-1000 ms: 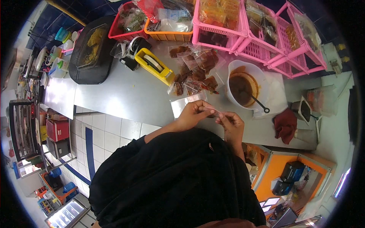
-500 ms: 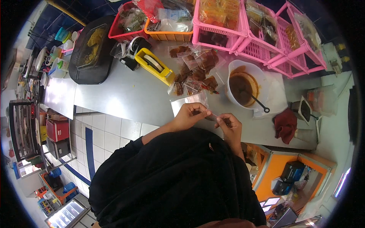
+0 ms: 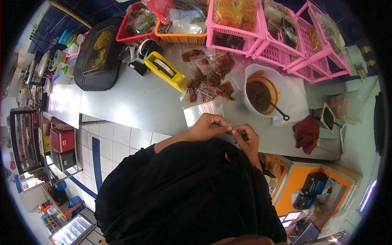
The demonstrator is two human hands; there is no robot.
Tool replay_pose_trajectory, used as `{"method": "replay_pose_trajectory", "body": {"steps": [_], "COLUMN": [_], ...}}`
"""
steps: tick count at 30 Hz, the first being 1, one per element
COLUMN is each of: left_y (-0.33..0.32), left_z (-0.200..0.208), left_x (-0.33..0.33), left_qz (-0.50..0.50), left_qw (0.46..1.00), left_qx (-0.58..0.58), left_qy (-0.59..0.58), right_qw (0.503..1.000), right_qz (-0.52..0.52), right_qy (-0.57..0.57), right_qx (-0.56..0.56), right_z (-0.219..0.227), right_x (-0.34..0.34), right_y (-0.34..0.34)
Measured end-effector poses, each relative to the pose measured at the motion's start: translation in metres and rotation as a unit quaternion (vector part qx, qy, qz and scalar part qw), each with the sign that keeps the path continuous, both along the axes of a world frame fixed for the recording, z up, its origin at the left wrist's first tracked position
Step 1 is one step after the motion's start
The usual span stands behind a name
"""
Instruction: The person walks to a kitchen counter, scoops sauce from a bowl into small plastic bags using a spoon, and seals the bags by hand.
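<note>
My left hand (image 3: 209, 126) and my right hand (image 3: 247, 139) meet at the table's front edge, close to my body. Fingers and thumbs of both are pinched on a small clear plastic bag (image 3: 229, 126); most of it is hidden behind them. Just beyond my left hand lies a stack of flat clear bags (image 3: 200, 113). Farther back is a loose pile of small packets filled with brown sauce (image 3: 213, 77). To the right of the pile stands a white bowl (image 3: 267, 73) with brown sauce (image 3: 256, 96) inside and a dark-handled ladle (image 3: 280, 113) leaning over its rim.
A yellow tape dispenser (image 3: 166, 72) sits left of the packets. Behind stand a red basket (image 3: 136, 38), an orange basket (image 3: 181, 39) and pink racks (image 3: 261, 43) with packaged food. A black tray (image 3: 100, 83) is at left, a dark red cloth (image 3: 305, 134) at right.
My hands have come closer together, the left shifting slightly right, and their fingertips now nearly touch. The bag's stretched edge between them has shortened from view.
</note>
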State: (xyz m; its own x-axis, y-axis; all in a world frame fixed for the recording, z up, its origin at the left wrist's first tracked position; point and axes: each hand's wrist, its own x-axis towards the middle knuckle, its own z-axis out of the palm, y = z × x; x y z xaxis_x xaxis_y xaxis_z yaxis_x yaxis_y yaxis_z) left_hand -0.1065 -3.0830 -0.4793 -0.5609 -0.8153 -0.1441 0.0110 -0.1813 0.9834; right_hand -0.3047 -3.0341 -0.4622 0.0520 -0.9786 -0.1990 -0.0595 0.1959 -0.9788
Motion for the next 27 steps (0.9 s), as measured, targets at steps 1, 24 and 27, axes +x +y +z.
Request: {"method": "replay_pose_trajectory", "body": {"steps": [1, 24, 27], "left_y": [-0.002, -0.051, -0.050], "left_z": [0.001, -0.060, -0.064], "left_x": [0.000, -0.017, -0.020], "left_qz": [-0.017, -0.048, -0.043], "left_qw": [1.000, 0.798, 0.810], "left_qx": [0.008, -0.336, -0.328], "left_qy": [0.003, -0.498, -0.484], "right_qw": [0.998, 0.693, 0.733], "right_qz": [-0.009, -0.598, -0.560], "right_qy": [0.044, 0.388, 0.361], "right_qx": [-0.044, -0.108, -0.137], "right_z": [0.003, -0.088, -0.076], "right_x": [-0.001, -0.232, -0.143], "right_y": [0.001, 0.024, 0.055]}}
